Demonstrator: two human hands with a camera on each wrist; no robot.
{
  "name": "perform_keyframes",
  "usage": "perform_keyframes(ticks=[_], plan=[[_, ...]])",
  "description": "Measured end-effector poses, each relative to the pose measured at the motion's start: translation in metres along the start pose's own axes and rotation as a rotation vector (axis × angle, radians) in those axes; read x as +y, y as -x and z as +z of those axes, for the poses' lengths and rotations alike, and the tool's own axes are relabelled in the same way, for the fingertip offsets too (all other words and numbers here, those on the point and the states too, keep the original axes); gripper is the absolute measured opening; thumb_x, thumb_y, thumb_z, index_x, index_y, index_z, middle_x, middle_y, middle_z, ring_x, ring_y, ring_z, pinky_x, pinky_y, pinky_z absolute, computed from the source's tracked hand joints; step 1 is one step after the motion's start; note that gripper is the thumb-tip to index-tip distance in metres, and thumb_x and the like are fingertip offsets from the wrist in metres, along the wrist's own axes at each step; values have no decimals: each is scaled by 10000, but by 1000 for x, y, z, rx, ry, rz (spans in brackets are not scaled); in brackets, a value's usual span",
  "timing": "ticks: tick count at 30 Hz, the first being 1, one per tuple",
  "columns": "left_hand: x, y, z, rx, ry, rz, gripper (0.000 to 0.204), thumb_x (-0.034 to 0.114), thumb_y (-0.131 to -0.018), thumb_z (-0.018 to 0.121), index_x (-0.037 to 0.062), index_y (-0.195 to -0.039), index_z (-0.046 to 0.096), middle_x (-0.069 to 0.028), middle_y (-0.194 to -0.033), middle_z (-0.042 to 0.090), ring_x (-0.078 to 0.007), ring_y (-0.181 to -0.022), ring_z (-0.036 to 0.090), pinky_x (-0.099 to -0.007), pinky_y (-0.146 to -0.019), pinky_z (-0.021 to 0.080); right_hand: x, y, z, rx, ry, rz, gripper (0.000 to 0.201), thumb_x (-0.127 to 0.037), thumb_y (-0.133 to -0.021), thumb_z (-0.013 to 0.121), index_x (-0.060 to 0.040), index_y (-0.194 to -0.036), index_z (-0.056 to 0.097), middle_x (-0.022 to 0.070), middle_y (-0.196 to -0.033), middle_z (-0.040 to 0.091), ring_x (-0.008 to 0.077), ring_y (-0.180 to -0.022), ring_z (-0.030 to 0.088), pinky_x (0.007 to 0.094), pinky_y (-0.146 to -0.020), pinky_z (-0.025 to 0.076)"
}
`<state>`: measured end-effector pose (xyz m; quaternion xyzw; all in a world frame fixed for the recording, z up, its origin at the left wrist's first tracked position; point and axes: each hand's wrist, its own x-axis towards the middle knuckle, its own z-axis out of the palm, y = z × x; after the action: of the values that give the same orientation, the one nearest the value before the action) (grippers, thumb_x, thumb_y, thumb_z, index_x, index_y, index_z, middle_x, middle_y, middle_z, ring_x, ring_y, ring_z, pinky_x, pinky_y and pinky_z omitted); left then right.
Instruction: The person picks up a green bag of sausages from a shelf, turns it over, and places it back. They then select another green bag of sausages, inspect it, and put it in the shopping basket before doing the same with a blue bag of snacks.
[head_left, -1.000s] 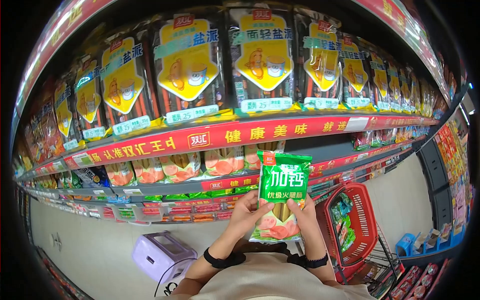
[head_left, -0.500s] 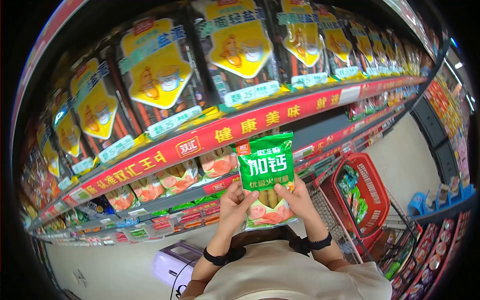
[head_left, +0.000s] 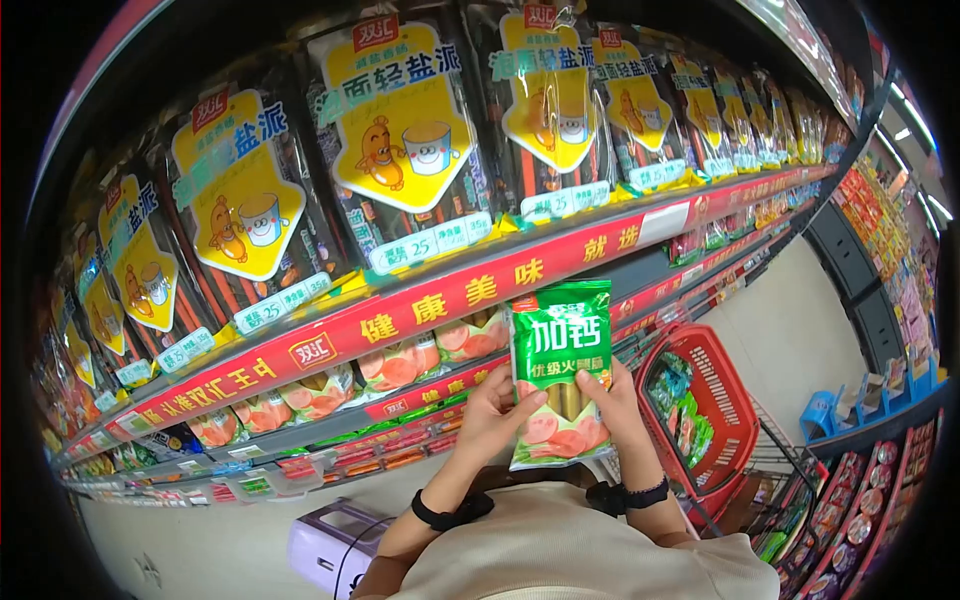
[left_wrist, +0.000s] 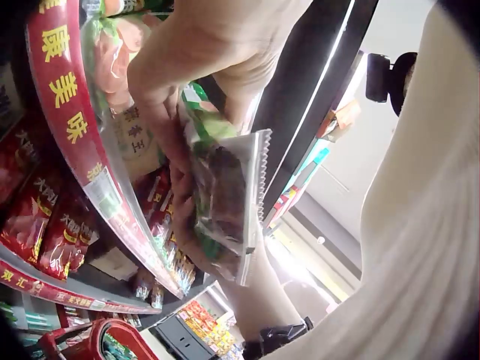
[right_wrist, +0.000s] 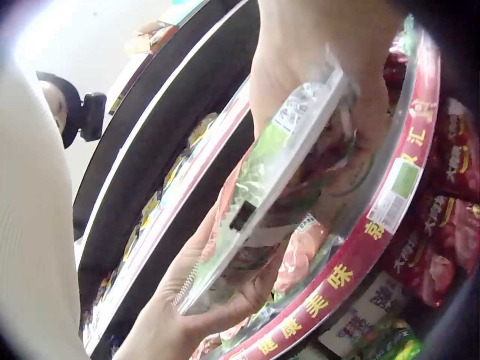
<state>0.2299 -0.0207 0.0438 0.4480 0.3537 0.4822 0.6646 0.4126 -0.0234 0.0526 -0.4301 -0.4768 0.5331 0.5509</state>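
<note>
Green packet (head_left: 560,345): in front of shelf (head_left: 380,330)
Fingers: left hand (head_left: 490,415) and right hand (head_left: 624,408) clamped on opposite sides, thumbs on front
Handling: likely light, slick wrapper over bendable sticks (head_left: 571,402)
Hold: both sides, mid-height

The person wears a cream top (head_left: 580,545) and black wristbands (head_left: 437,516).

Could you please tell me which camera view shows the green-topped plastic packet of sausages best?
The head view: there the packet shows its printed front, held between the left hand and the right hand. The left wrist view shows it at a slant, with a serrated edge; the right wrist view shows it almost edge-on.
</note>
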Motion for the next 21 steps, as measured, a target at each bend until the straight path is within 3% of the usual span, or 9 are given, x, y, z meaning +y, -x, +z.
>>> perform_keyframes(ticks=[4, 7, 10, 12, 14, 15, 16, 18, 21], plan=[[0, -16, 10, 39, -108, 107, 403, 56, -834, 633, -2, -1194, 462, -95, -1047, 613, -87, -871, 593, -209, -677, 482, 4, -25, -25, 77, -79, 49, 305, -144, -846, 625, 8, -1099, 548, 44, -995, 613, 98, -870, 561, 251, -772, 445], [1, -23, 9, 302, -246, 370, 280, 36, -842, 598, -10, -1106, 517, -94, -1035, 626, -133, -881, 618, -255, -790, 464, -4, -39, -36, 162, -135, 73, 333, -173, -845, 631, 7, -1110, 543, 50, -1001, 616, 107, -869, 575, 252, -773, 452], [7, -27, -1, 474, -380, 564, 199, 24, -847, 574, -5, -1042, 547, -92, -1033, 632, -130, -845, 623, -276, -801, 461, -11, -61, -45, 163, -103, 36, 328, -180, -848, 629, 8, -1102, 540, 59, -1001, 617, 107, -868, 577, 253, -774, 454], [12, -30, 0, 613, -390, 579, 188, 22, -826, 580, 1, -1012, 554, -107, -1034, 616, -183, -890, 602, -308, -828, 440, -8, -78, -52, 132, -102, 25, 315, -182, -854, 624, 6, -1092, 539, 64, -996, 617, 107, -869, 576, 252, -769, 453], [15, -35, -6, 830, -843, 702, 218, 45, -795, 611, 10, -1001, 550, -125, -1032, 590, -254, -972, 546, -361, -897, 378, -14, -95, -53, 132, -110, 49, 307, -175, -856, 619, 10, -1087, 535, 61, -988, 615, 105, -868, 575, 252, -761, 452], [11, -40, -9, 805, -866, 683, 307, 86, -772, 636, 16, -1057, 543, -156, -1080, 535, -336, -1073, 447, -438, -951, 303, -15, -103, -52, 101, -118, 38, 294, -163, -856, 616, 15, -1077, 536, 56, -978, 611, 104, -858, 572, 251, -757, 448], [10, -47, -10, 815, -863, 688, 307, 86, -772, 636, 16, -1057, 543, -156, -1080, 535, -336, -1073, 447, -438, -951, 303, -16, -111, -50, 91, -115, 35, 294, -163, -856, 616, 15, -1077, 536, 56, -978, 611, 104, -858, 572, 251, -757, 448], [8, -65, -12, 810, -1232, 846, 413, 138, -771, 660, -1, -1134, 521, -195, -1106, 490, -388, -1098, 415, -476, -932, 310, -14, -126, -48, 59, -104, -45, 295, -151, -854, 612, 19, -1080, 530, 44, -964, 609, 103, -845, 570, 245, -756, 444], [-7, -81, -17, 759, -1319, 819, 511, 176, -758, 665, 2, -1201, 481, -220, -1206, 430, -429, -1142, 360, -521, -947, 282, 4, -156, -61, 24, -70, -71, 325, -113, -843, 618, 4, -1125, 509, 59, -1056, 575, 121, -935, 542, 264, -811, 424]])
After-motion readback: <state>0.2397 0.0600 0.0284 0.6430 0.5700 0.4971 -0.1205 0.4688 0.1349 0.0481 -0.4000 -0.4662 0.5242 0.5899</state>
